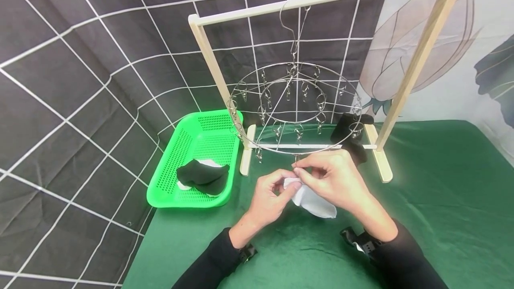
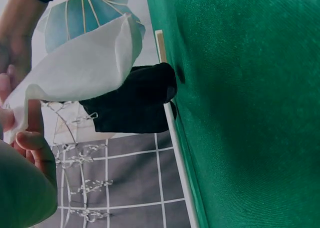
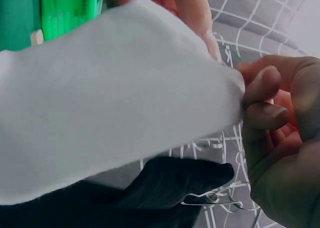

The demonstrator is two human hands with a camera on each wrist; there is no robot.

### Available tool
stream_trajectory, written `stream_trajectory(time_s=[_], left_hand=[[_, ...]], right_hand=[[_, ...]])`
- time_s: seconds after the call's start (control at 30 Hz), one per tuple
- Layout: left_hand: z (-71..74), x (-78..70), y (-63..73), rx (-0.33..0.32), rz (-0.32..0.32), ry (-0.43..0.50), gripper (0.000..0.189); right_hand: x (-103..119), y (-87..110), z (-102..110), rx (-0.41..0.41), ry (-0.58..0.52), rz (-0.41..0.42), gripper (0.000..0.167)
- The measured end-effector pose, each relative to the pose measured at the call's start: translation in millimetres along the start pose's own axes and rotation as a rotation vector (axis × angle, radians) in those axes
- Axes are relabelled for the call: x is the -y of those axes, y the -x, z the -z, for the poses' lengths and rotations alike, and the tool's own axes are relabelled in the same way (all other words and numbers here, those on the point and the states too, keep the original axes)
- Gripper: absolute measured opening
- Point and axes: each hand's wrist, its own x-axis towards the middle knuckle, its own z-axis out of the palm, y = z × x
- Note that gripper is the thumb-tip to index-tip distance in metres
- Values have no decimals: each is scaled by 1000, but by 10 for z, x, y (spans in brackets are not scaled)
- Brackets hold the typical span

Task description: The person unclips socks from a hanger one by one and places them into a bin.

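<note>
A white sock (image 1: 317,203) hangs below the front of the round wire hanger (image 1: 289,152). My left hand (image 1: 270,197) pinches its upper edge between thumb and fingers. Right above that edge, my right hand (image 1: 336,174) pinches a small metal clip (image 1: 296,158) at the front of the hanger's outer ring. The fingertips of both hands nearly meet there. In the right wrist view the sock (image 3: 125,88) spreads wide in front of the hands, and its end lies at the right hand's fingertips. The clip's jaws are hidden behind the fingers.
Black socks (image 1: 346,130) hang at the hanger's right side. A wooden stand (image 1: 417,57) carries the hanger by its hook (image 1: 283,17), with several unused clips around both rings. To the left, a green basket (image 1: 160,195) holds a black piece of cloth (image 1: 205,177) and white cloth.
</note>
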Motion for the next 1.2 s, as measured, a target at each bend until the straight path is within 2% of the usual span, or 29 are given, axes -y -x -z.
stream_trajectory(time_s=[0.2,0.33,0.4,0.53,0.67,0.73,0.83,0.93,1.0,1.1,1.2], left_hand=[[7,-17,41,28,22,-21,12],[61,8,99,43,101,11,12],[139,34,124,26,150,49,12],[455,179,172,-78,282,99,15],[870,326,198,-243,442,108,19],[1065,304,178,-338,504,129,20],[1364,261,134,-451,544,226,21],[1632,222,95,-557,559,350,21],[1795,228,96,-621,569,401,20],[2004,283,142,-704,595,398,20],[2167,367,216,-757,624,302,21]], right_hand=[[1,0,-37,-86,4,8,17],[4,10,-43,-102,-1,-5,16],[14,9,-45,-99,-5,-11,16],[32,-10,-54,-98,-14,-5,15],[28,-17,-59,-88,-13,5,14],[25,-14,-59,-80,-5,8,14],[33,-15,-57,-76,1,14,15],[45,-16,-57,-76,0,23,17],[51,-17,-59,-76,-1,29,17],[53,-18,-63,-76,-1,32,18],[52,-20,-68,-65,11,32,18]])
